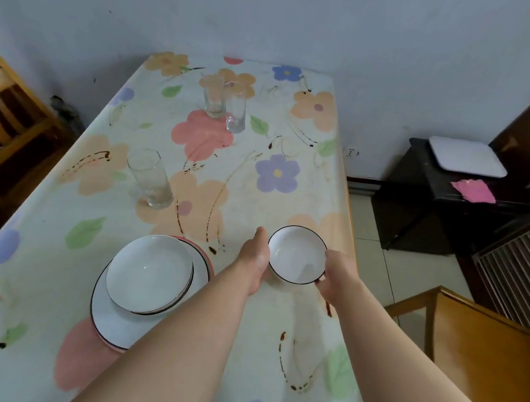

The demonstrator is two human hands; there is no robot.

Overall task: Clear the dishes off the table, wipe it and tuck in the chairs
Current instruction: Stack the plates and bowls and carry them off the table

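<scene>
A small white bowl with a dark rim (296, 254) is near the table's right edge, held between both hands. My left hand (256, 261) cups its left side and my right hand (337, 274) grips its right rim. To the left lies a stack of white plates (140, 289), a shallow dish on top of wider ones. One tall glass (151, 178) stands mid-left, and two more glasses (225, 104) stand together at the far end. The flowered tablecloth (278, 176) carries brown sauce streaks and spots.
A wooden chair (481, 345) stands pulled out at the right, another wooden chair (3, 133) at the left. A black side table (424, 202) by the wall holds a white tray (466, 156) and a pink cloth (474, 191).
</scene>
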